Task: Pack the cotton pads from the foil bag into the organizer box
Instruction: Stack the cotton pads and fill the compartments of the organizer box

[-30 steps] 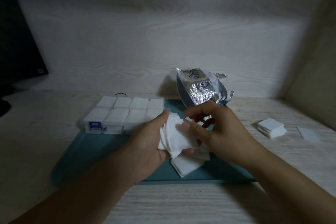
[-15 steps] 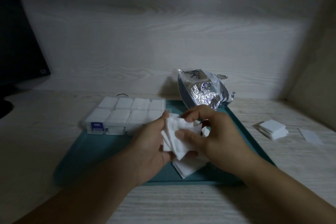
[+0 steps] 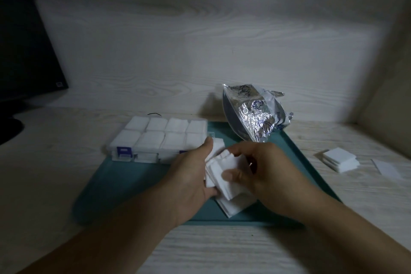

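White cotton pads [image 3: 224, 168] sat in a fanned stack clamped between both hands: the left hand [image 3: 189, 177] curled round its left edge, the right hand [image 3: 264, 173] pinching it from the right with thumb and fingers. Just beneath the grip more pads lay on the teal tray [image 3: 124, 187]. Beyond the left hand stood the organizer box [image 3: 160, 138], its compartments filled white; beyond the right hand stood the foil bag [image 3: 253, 113]. Well right of the grip lay a small loose stack [image 3: 340, 159].

Left hand's [image 3: 189, 181] fingers hidden behind cotton pads [image 3: 224, 168]; organizer box's [image 3: 160, 138] right front corner likewise.
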